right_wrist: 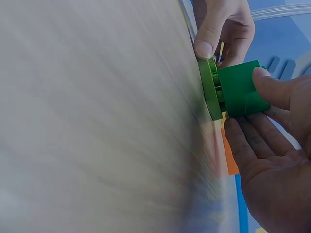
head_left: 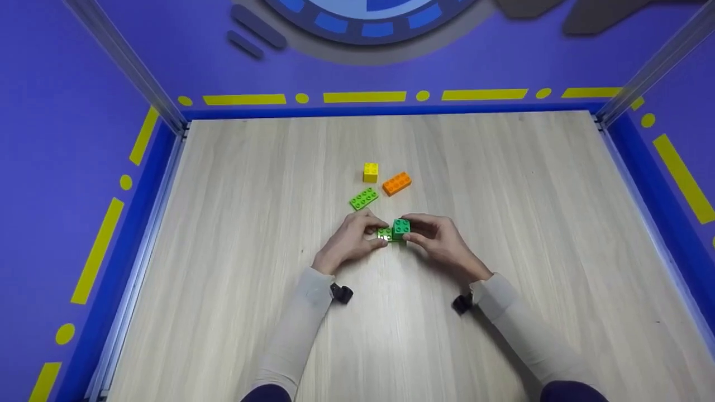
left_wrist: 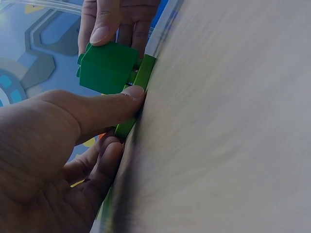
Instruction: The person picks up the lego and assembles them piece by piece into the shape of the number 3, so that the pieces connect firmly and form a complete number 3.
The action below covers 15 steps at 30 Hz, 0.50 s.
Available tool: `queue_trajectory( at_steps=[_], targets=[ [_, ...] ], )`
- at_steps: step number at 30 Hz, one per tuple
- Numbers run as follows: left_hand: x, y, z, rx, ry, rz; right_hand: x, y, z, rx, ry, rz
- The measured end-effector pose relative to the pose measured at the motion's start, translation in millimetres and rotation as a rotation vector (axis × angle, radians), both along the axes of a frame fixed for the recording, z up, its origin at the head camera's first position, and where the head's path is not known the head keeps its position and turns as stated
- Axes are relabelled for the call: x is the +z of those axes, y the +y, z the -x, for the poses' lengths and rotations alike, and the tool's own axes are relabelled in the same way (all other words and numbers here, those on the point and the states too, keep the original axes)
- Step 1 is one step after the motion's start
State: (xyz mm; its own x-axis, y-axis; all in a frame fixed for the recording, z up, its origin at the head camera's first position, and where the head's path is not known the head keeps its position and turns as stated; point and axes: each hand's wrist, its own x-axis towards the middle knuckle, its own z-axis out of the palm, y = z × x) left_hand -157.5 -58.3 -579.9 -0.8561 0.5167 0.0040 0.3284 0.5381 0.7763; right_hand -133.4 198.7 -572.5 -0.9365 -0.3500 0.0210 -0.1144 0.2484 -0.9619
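Over the table's middle, my left hand [head_left: 352, 237] pinches the near end of a flat light green toy building brick [head_left: 384, 234] between thumb and fingers. Thumb and fingers of my right hand [head_left: 445, 241] grip a dark green block-shaped brick [head_left: 401, 229] by its sides. In the right wrist view the dark green brick [right_wrist: 243, 90] stands over one end of the flat brick [right_wrist: 210, 92]. Studs show in a narrow gap between the two, also visible beside the dark green brick [left_wrist: 108, 67] in the left wrist view.
Beyond the hands lie another flat light green brick [head_left: 364, 199], an orange brick [head_left: 397, 183] and a yellow brick [head_left: 370, 172]. The wooden table [head_left: 251, 184] is bounded by blue panels [head_left: 268, 72] at the back and sides.
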Motion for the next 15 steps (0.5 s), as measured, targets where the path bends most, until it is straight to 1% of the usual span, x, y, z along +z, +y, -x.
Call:
queue_trajectory(
  at_steps=[6,15],
  targets=[
    [0.1,-0.1,-0.2,-0.002,-0.001,-0.007,-1.1,0.3,0.1,0.009,0.01,-0.003],
    [-0.1,0.7,0.0,0.0,-0.002,-0.011,-1.6,1.3,0.5,0.014,0.032,-0.06]
  ],
)
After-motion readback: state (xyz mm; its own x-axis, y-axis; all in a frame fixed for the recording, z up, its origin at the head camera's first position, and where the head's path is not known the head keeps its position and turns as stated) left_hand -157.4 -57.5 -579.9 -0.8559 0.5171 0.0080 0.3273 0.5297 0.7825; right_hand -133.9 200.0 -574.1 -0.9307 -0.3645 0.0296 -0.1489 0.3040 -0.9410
